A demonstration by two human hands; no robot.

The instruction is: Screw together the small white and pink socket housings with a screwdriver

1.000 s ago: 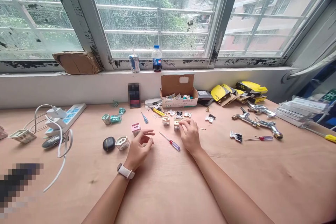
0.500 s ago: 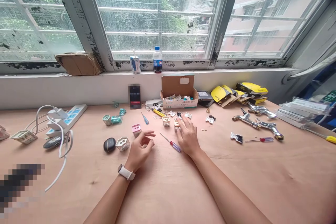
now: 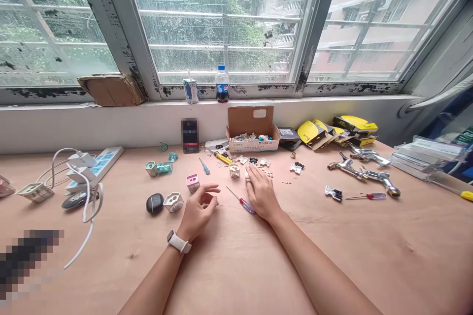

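My left hand (image 3: 201,209) rests on the table with curled, parted fingers and nothing in it, just right of a pink sharpener-like block (image 3: 192,183). My right hand (image 3: 261,192) lies with its fingers over a small cream block (image 3: 247,175), which they mostly cover; whether they grip it is unclear. Between the hands lies a screwdriver (image 3: 245,204) with a red and purple handle. A similar cream block (image 3: 234,171) stands left of my right fingertips. Small white and black parts (image 3: 264,162) lie behind my right hand.
An open cardboard box (image 3: 253,146) of small parts stands at the back. Metal fittings (image 3: 380,179) and another screwdriver (image 3: 365,197) lie on the right. At left are a round black case (image 3: 154,204), a mouse (image 3: 76,201) and a power strip (image 3: 99,167) with white cables.
My right hand has shifted slightly left and toward me, and its fingers are lower over the cream block. Small pale bits now show beside its fingers. My left hand has hardly moved.
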